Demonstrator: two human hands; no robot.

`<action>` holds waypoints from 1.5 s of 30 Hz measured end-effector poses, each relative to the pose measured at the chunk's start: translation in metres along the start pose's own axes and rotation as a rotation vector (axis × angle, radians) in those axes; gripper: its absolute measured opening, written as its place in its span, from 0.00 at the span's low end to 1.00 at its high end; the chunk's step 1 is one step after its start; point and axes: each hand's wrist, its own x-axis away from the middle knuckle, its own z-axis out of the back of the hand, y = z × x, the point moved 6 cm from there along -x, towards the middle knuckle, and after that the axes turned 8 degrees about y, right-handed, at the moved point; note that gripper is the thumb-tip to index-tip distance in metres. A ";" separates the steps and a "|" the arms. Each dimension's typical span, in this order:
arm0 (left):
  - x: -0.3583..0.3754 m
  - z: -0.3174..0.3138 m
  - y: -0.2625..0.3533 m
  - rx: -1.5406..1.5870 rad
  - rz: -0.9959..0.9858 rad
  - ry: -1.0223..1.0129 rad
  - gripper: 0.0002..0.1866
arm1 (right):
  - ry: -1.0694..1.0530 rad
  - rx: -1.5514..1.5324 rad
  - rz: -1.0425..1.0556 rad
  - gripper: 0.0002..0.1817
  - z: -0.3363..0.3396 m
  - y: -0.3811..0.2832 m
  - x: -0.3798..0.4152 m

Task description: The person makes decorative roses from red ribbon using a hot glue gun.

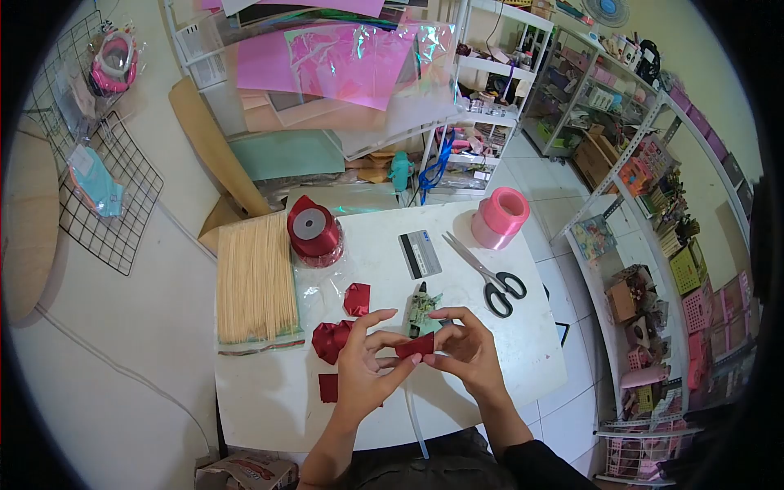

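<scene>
Between my left hand (366, 359) and my right hand (467, 349) is a small piece of dark red satin ribbon (418, 346), pinched by the fingertips of both at its two ends. Just beyond my fingers lies a green-patterned tool with a black tip (425, 307), partly covered by the hands; it looks like a glue gun. A whitish translucent stick (416, 420) runs from under my hands toward the table's front edge. Left of my left hand are a folded red ribbon piece (331, 341), another above it (357, 300), and a flat red square (327, 388).
On the white table (269, 408) are a bundle of thin wooden sticks (257, 278), a dark red ribbon roll (315, 233), a card (420, 254), black-handled scissors (500, 287) and pink ribbon rolls (501, 218). Loaded shelves (653, 269) stand at right.
</scene>
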 end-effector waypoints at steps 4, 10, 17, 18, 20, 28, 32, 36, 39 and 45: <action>0.000 -0.002 0.002 -0.029 0.007 0.000 0.32 | -0.011 0.050 0.057 0.25 0.002 0.001 -0.001; 0.001 0.001 -0.002 -0.012 0.003 0.017 0.31 | 0.026 0.024 0.037 0.25 0.002 0.003 -0.001; 0.000 0.001 -0.007 -0.081 0.077 -0.011 0.32 | 0.013 0.032 0.021 0.24 0.003 0.006 -0.001; 0.000 0.001 -0.007 -0.075 0.076 -0.013 0.32 | 0.013 0.032 0.021 0.24 0.003 0.006 -0.001; 0.000 0.000 -0.008 -0.069 0.075 -0.019 0.32 | -0.002 0.049 0.040 0.25 0.002 0.005 -0.001; 0.000 0.002 -0.010 0.020 0.108 0.027 0.33 | 0.037 0.034 0.098 0.26 0.000 0.005 0.000; -0.001 0.003 -0.012 0.042 0.130 0.031 0.33 | 0.052 0.058 0.093 0.25 0.001 0.004 0.001; -0.001 0.002 -0.015 0.077 0.150 0.026 0.34 | 0.040 0.145 0.174 0.25 -0.002 0.001 0.002; -0.001 0.002 -0.017 0.096 0.163 0.023 0.34 | 0.058 0.199 0.171 0.25 0.002 0.001 0.001; -0.002 0.001 -0.016 0.160 0.217 -0.013 0.34 | 0.050 0.166 0.180 0.28 0.009 -0.012 -0.004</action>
